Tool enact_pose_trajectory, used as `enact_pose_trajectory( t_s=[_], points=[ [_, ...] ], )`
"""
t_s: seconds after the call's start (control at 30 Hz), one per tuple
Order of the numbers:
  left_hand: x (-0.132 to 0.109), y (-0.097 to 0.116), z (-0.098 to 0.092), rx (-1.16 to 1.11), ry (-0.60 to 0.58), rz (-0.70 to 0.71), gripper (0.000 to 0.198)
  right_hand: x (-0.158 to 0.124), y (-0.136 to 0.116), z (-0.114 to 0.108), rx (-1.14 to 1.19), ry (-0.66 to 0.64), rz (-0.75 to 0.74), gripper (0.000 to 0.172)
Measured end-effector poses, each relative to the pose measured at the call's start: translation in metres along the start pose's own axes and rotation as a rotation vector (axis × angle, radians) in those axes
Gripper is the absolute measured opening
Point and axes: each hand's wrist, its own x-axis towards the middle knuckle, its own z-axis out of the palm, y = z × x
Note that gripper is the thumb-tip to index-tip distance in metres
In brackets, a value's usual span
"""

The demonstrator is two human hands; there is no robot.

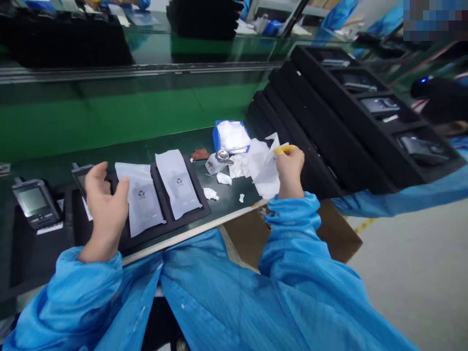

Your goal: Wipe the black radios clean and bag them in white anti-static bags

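Left hand point(107, 209) is held empty, its fingers curled and its thumb parted from them, beside two printed white pouches point(142, 204) laid in a black tray point(205, 209). By the right hand point(290, 168), with yellow finger covers point(284, 149) worn, a thin white bag point(261, 170) is pinched at its upper edge, over the dark bench by some crumpled tissue point(239, 165) and a blue box point(217, 140). At the left, a grey handheld device point(34, 200) is seated in the tray area, and a second device point(81, 176) is partly hidden by the left hand. The bag is judged very light, limp, rather slippery and easily creased; it is best gripped by its rim, with the opposite edge steadied. The devices are probably stiff and heavier, best lifted by their sides, with the screens left untouched.
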Motion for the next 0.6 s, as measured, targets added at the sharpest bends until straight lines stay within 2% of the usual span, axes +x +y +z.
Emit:
enact_pose_trajectory(
  t_s=[0.07,0.1,0.2,0.27,0.33,0.43,0.5,0.6],
  points=[
    [-0.013,0.019,0.004,-0.041,-0.173,-0.023,0.046,-0.014,-0.054,0.002,0.023,0.095,-0.002,0.016],
    [-0.019,0.027,0.008,-0.077,-0.285,-0.07,0.047,-0.025,-0.084,0.008,0.07,0.084,-0.033,0.013],
    [-0.032,0.042,0.021,-0.278,-0.623,-0.242,0.06,-0.071,-0.168,0.037,0.224,-0.115,-0.247,0.008],
    [-0.034,0.043,0.025,-0.47,-0.705,-0.305,0.068,-0.106,-0.207,0.06,0.187,-0.278,-0.421,0.006],
    [-0.03,0.038,0.02,-0.614,-0.648,-0.35,0.066,-0.135,-0.229,0.081,0.083,-0.412,-0.551,0.008],
    [-0.02,0.024,-0.004,-0.691,-0.356,-0.435,0.055,-0.159,-0.245,0.102,-0.013,-0.614,-0.658,0.014],
    [-0.013,0.014,-0.028,-0.683,-0.163,-0.479,0.054,-0.159,-0.256,0.113,0.018,-0.7,-0.691,0.02],
    [-0.006,0.004,-0.067,-0.605,-0.045,-0.499,0.056,-0.139,-0.281,0.14,0.051,-0.679,-0.66,0.026]
  ],
)
